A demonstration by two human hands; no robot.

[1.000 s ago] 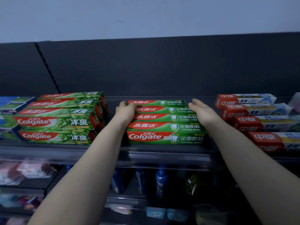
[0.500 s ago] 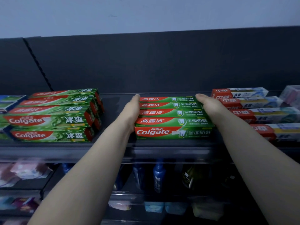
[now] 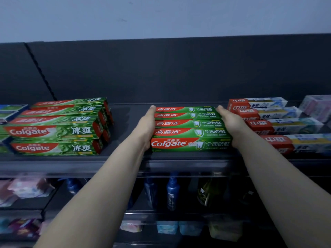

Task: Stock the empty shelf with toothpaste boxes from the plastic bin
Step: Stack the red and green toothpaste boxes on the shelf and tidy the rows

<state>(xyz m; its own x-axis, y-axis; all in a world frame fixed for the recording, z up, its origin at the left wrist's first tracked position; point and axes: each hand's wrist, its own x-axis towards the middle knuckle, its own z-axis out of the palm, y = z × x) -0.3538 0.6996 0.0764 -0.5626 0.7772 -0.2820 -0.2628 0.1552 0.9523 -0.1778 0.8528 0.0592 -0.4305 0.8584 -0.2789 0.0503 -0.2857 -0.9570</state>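
A row of green and red Colgate toothpaste boxes (image 3: pixel 190 130) lies side by side on the dark top shelf (image 3: pixel 125 158), in its middle. My left hand (image 3: pixel 147 127) lies flat against the left ends of the boxes, fingers straight and pointing to the back. My right hand (image 3: pixel 228 120) presses the right ends the same way. The plastic bin is out of view.
A two-layer stack of green Colgate boxes (image 3: pixel 57 127) stands at the left, with a bare gap between it and my left hand. Red and white toothpaste boxes (image 3: pixel 279 125) lie close to my right hand. Blue bottles (image 3: pixel 172 192) stand on the shelf below.
Both hands have slid the middle row of boxes to the right, nearer the red and white boxes. My left fingers, curled a second ago, now lie straight along the box ends.
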